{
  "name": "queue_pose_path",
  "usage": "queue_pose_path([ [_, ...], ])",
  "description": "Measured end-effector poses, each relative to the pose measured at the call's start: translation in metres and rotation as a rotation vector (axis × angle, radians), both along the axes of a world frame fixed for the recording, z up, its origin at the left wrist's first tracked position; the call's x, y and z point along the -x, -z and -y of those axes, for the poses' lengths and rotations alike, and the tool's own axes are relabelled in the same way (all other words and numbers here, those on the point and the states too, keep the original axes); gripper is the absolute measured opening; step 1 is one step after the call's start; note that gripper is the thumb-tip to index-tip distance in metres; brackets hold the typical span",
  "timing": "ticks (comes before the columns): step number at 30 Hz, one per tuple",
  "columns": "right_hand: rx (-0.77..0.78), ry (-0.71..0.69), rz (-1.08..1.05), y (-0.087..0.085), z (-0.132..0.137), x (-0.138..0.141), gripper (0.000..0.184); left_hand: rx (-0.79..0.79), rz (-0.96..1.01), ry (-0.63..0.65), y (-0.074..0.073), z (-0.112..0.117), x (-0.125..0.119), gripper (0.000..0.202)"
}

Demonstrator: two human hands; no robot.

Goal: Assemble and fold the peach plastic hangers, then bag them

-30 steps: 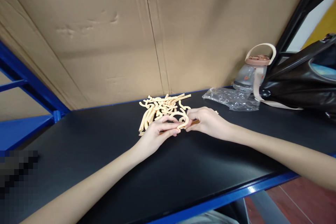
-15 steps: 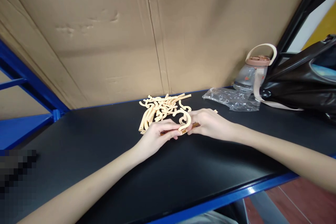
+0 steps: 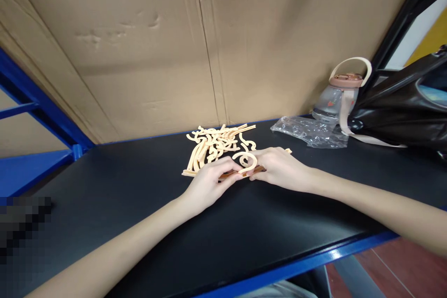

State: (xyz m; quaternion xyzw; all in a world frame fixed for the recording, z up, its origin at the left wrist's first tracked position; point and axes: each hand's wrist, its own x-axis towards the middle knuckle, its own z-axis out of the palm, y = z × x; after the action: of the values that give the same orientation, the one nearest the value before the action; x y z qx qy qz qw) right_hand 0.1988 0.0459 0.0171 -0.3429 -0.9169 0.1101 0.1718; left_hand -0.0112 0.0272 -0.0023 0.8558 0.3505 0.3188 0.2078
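My left hand (image 3: 211, 180) and my right hand (image 3: 279, 167) meet at the middle of a black table (image 3: 139, 223). Both are closed in a pinch on a small assembly: a pale wooden hook-shaped piece (image 3: 246, 162) standing on a darker brown strip (image 3: 240, 174) that lies low over the table. Just behind my hands lies a pile of several pale curved wooden pieces (image 3: 213, 144).
A crumpled clear plastic bag (image 3: 307, 131) lies to the right, with a clear water bottle with a pink lid and strap (image 3: 337, 95) and a black bag (image 3: 401, 111) behind it. A cardboard wall (image 3: 209, 46) backs the table. Blue shelf frame (image 3: 42, 116) stands at left.
The hook-shaped piece has tipped and dropped lower between my fingers, close to the brown strip. Both hands stay pinched together and have shifted slightly down toward the table.
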Motion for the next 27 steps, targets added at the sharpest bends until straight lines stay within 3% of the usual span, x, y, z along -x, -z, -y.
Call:
queue_pose_path([
  [7, 0.058, 0.085, -0.099, 0.011, -0.006, 0.004, 0.011, 0.015, 0.058, -0.036, -0.002, -0.002, 0.0, 0.015],
  [13, 0.018, 0.095, -0.121, 0.01, -0.007, 0.004, 0.009, 0.025, 0.061, -0.029, -0.001, 0.0, -0.001, 0.022],
  [19, 0.217, 0.169, -0.327, 0.012, -0.01, 0.006, 0.017, 0.028, 0.076, -0.12, 0.005, 0.0, 0.0, 0.021],
  [24, 0.249, 0.086, -0.36, 0.015, -0.01, 0.008, 0.016, 0.018, 0.076, -0.127, 0.007, -0.001, 0.0, 0.017],
  [27, 0.19, 0.064, -0.309, 0.013, -0.009, 0.007, 0.014, 0.019, 0.103, -0.129, 0.008, -0.002, -0.001, 0.017],
])
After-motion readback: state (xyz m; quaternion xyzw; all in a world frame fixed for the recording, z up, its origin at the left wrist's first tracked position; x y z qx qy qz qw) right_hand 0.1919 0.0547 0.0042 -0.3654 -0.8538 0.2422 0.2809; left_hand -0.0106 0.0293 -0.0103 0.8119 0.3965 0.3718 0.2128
